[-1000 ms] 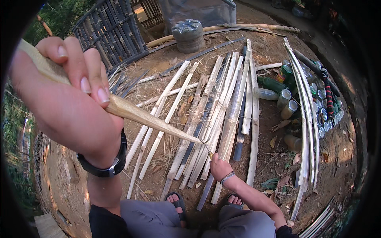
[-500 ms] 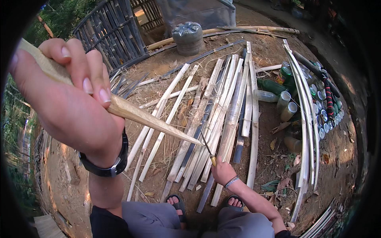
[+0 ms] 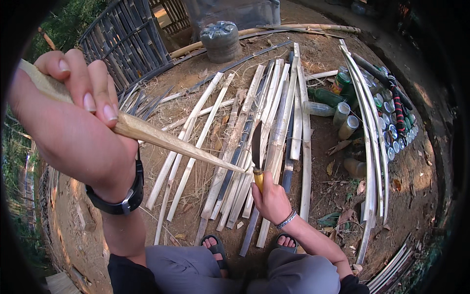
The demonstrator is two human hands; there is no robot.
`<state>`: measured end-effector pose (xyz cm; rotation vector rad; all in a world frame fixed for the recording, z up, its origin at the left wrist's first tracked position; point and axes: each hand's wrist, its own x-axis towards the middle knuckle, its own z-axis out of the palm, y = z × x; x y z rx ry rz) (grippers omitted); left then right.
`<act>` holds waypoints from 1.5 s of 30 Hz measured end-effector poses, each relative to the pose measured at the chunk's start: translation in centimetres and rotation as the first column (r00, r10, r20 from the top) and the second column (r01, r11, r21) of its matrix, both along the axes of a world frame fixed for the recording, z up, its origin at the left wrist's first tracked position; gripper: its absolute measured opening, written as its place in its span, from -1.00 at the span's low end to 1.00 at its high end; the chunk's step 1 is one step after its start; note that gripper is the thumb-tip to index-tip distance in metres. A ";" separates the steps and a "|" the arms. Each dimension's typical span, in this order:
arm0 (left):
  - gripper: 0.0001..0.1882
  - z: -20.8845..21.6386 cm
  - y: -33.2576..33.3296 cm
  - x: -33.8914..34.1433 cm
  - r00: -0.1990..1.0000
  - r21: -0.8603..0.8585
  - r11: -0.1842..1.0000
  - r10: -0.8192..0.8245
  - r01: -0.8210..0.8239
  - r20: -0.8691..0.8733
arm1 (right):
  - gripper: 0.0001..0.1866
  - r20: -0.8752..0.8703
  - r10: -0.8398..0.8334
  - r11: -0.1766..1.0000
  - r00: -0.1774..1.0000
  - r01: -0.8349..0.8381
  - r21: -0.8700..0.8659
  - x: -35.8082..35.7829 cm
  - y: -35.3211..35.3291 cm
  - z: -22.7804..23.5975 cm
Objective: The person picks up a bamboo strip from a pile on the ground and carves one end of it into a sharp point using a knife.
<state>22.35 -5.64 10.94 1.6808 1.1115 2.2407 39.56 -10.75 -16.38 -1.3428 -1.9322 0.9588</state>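
My left hand (image 3: 81, 117), raised close at the upper left, is wrapped round a long pale bamboo strip (image 3: 181, 146). The strip slants down to the right and looks narrower toward its far end. Lower and nearer the middle, my right hand (image 3: 272, 198) grips the yellow handle of a knife (image 3: 256, 147). Its dark blade points up, broad side showing, and the handle's top is by the strip's far end; whether they touch I cannot tell. Beneath both lie several split bamboo strips (image 3: 237, 157) on the dirt, roughly side by side.
Glass bottles (image 3: 391, 122) are set at the right, with long bamboo strips (image 3: 369, 132) in front of them. A large plastic jug (image 3: 220, 41) stands at the back, near a dark slatted panel (image 3: 129, 41). My sandalled feet (image 3: 215, 247) are at the near end of the strips.
The knife has turned from edge-on and slanting to upright with its flat showing. My right hand has come up a little, and the view has shifted slightly.
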 end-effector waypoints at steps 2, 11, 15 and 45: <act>-0.55 0.1 0.1 0.6 1.000 0.002 1.000 -0.028 0.028 0.006 | -0.70 -0.052 -0.044 0.996 0.998 0.048 0.079 0.1 -0.2 0.9; -0.64 -0.3 -0.3 -0.8 0.979 0.000 0.980 -0.200 0.200 -0.028 | -0.69 0.107 -0.014 0.996 0.994 0.023 -0.082 0.7 -0.5 -3.7; -0.68 -0.1 0.1 -0.5 0.970 0.012 0.971 -0.241 0.241 -0.022 | -0.72 0.006 -0.093 0.991 0.996 0.092 0.095 -0.1 -0.1 -1.7; -0.80 0.0 0.5 0.8 0.925 0.074 0.922 -0.380 0.380 -0.013 | -0.71 0.416 0.073 0.982 0.907 0.007 -0.189 1.1 -2.0 -13.0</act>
